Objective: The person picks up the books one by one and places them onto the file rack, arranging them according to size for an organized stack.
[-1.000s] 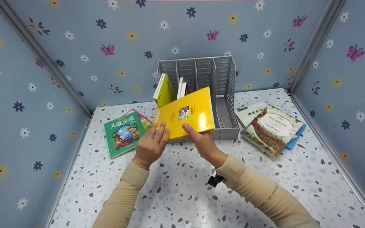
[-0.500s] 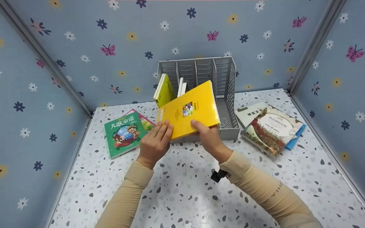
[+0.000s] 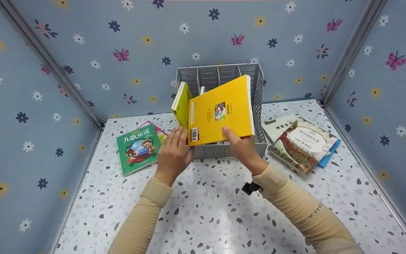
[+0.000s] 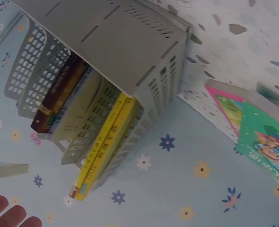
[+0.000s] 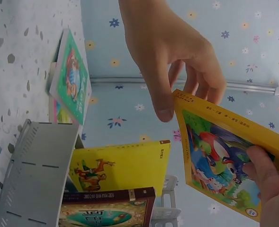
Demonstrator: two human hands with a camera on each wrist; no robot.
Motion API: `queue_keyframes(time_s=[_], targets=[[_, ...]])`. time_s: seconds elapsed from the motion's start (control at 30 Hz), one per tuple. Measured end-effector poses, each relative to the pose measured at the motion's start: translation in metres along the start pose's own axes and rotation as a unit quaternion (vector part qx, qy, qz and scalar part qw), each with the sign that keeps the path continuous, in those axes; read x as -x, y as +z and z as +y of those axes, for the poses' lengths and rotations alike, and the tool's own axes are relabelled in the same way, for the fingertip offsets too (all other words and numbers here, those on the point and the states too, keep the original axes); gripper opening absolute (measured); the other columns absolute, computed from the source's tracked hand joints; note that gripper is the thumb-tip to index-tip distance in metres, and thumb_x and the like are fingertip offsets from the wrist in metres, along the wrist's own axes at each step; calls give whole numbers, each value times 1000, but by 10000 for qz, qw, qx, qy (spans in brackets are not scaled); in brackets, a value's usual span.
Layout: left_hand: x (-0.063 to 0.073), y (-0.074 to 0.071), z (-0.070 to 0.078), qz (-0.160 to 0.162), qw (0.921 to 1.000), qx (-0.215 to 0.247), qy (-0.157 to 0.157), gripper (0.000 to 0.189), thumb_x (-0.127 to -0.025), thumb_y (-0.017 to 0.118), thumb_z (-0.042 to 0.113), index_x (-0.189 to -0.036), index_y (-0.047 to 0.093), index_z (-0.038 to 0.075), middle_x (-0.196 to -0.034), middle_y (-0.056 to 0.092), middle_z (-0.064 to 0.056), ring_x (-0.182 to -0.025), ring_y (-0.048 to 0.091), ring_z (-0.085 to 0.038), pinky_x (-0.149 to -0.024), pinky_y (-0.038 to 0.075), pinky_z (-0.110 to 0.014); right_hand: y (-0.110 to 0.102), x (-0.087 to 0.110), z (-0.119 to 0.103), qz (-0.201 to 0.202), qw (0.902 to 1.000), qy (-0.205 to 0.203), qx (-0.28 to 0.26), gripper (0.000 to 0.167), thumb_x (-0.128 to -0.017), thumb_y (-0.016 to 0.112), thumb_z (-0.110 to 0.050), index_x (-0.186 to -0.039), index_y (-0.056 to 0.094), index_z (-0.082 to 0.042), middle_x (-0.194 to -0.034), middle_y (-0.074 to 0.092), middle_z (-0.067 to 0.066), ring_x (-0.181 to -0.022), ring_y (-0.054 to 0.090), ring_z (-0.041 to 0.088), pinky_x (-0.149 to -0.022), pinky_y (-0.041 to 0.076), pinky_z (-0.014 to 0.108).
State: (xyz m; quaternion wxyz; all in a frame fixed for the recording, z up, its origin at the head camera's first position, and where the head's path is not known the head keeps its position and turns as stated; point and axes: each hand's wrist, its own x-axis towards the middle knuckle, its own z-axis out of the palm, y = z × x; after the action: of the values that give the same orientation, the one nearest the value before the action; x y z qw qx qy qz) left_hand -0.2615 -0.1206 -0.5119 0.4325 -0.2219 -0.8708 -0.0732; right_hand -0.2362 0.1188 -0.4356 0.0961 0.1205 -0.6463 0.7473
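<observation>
My right hand (image 3: 243, 150) grips a yellow book (image 3: 208, 116) by its lower right edge, thumb on the back cover. The book is tilted over the front of a grey file rack (image 3: 211, 152). In the right wrist view its front cover has a colourful animal picture, and the right fingers (image 5: 267, 172) lie across that side. My left hand (image 3: 173, 155) is at the book's lower left corner with fairly straight fingers. In the right wrist view, the left thumb (image 5: 164, 113) is right beside the spine's end. Yellow-green books (image 4: 108, 146) stand in the rack's leftmost compartment.
A dark-spined book (image 4: 58, 94) stands in another rack compartment. Left of the rack, a green book (image 3: 137, 150) overlaps a pink-edged one (image 3: 161, 135). On the right lies a pile with a floral-covered book (image 3: 303, 144) on top. Patterned walls (image 3: 203, 31) enclose the speckled table (image 3: 206, 211).
The yellow book has moved up and right and turned more upright, with the right hand gripping it. The left hand has slid to its lower corner, uncovering a barcode.
</observation>
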Motion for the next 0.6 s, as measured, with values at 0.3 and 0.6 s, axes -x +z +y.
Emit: queue_keyframes(time_s=[0.3, 0.6], targets=[[7, 11, -11, -362, 9993, 28, 33, 59, -93, 87, 34, -135, 67, -3, -133, 75, -21, -124, 74, -38, -101, 63, -50, -18, -9, 2, 37, 9965, -637, 532, 48, -102, 60, 0, -149, 49, 5, -138, 69, 26, -106, 74, 13, -88, 63, 26], [12, 26, -12, -853, 9959, 215, 223, 44, -97, 83, 27, -128, 70, -2, -127, 75, -20, -121, 73, -36, -104, 62, -48, -28, -17, 1, 208, 9813, -1627, 1011, 40, -100, 60, 6, -140, 56, 12, -129, 73, 31, -102, 77, 27, -83, 62, 23]])
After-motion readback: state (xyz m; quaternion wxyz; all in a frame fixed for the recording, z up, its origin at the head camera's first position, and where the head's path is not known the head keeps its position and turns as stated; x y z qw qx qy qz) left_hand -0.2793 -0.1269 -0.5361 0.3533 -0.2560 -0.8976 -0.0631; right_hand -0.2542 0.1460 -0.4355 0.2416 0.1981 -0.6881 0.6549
